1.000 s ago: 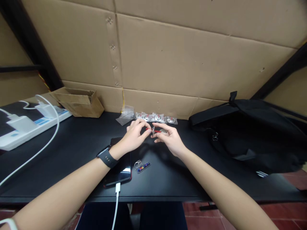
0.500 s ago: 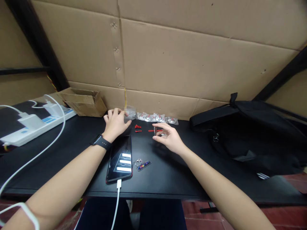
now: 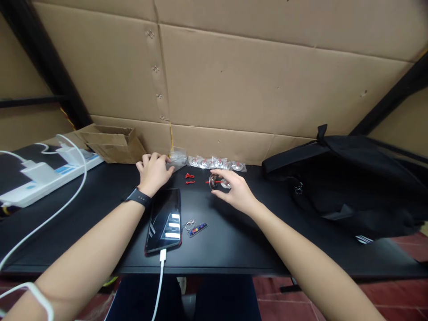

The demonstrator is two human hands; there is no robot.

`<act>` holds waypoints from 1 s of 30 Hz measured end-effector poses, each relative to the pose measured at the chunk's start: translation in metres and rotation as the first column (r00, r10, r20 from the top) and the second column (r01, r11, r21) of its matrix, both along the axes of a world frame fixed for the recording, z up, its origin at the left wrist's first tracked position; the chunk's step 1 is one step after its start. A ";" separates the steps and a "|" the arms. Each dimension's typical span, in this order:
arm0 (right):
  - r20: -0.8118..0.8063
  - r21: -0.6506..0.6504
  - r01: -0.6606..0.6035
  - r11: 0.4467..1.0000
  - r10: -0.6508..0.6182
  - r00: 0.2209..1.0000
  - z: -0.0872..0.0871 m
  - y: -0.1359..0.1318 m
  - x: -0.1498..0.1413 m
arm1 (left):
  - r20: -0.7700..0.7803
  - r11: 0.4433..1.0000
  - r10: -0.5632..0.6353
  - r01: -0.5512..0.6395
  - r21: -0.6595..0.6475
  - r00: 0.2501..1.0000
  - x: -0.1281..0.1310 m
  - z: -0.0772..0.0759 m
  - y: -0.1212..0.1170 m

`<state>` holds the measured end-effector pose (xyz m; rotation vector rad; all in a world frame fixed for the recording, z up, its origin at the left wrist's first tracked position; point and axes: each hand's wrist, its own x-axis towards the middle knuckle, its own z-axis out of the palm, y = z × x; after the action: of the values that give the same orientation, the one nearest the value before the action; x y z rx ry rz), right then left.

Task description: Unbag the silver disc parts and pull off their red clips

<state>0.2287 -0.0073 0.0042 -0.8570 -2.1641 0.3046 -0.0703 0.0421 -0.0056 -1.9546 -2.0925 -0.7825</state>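
Note:
Between the thumb and fingers of my right hand (image 3: 236, 189) is a round shiny metal disc (image 3: 213, 182) with a thin red stem standing out from it. A second glinting round part (image 3: 225, 183) shows by the palm, partly covered by the fingers. My left hand (image 3: 154, 174) lies on the table, thumb apart and fingers curved, with nothing visible in its grip. Its fingertips are next to clear plastic bags (image 3: 178, 157); whether they touch I cannot tell. Small red looped pieces (image 3: 189, 176) lie between the hands.
Several bagged silver discs (image 3: 219, 163) line the cardboard wall (image 3: 234, 89). A phone (image 3: 163, 220) on a white cable and a keychain (image 3: 197, 229) lie nearer me. On the left are a cardboard box (image 3: 117, 147) and power strip (image 3: 47, 180); a black bag (image 3: 351, 178) fills the right.
The disc in my right hand has turned from edge-on to show more of its face. My left hand has drawn slightly back from the plastic bags. The whole view has shifted a little.

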 end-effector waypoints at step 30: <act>-0.036 0.034 0.140 0.990 -0.139 0.990 0.019 0.010 0.024 | -0.007 0.488 -0.869 0.852 -0.188 0.496 0.075 0.016 -0.069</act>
<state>0.2527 0.0029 0.0231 -0.9701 -2.0606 0.2068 0.0044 -0.0270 0.0109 -3.0872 -0.9685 -0.5941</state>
